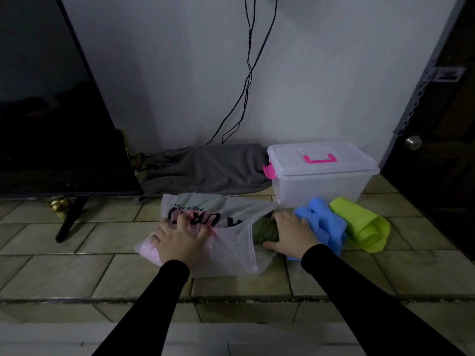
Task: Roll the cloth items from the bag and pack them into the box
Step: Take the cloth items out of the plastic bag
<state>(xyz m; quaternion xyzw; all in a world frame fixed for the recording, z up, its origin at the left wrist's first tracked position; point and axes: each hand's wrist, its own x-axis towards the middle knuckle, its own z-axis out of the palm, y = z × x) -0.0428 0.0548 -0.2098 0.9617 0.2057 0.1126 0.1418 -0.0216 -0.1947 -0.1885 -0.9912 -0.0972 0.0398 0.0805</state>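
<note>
A translucent white plastic bag [226,250] with black lettering lies on the tiled floor. My left hand [180,236] presses down on its left part, fingers curled into the plastic over something pink inside. My right hand [290,233] grips a dark green cloth [264,229] at the bag's mouth. A blue cloth [326,224] and a lime green rolled cloth [362,224] lie on the floor to the right. Behind them stands the clear plastic box [321,186] with a pink handle and latch, its lid closed.
A grey cloth [205,168] lies bunched against the wall behind the bag. A dark TV [51,111] on a black leg stands at the left. Cables hang down the wall. A dark door [437,150] with a round knob is at the right.
</note>
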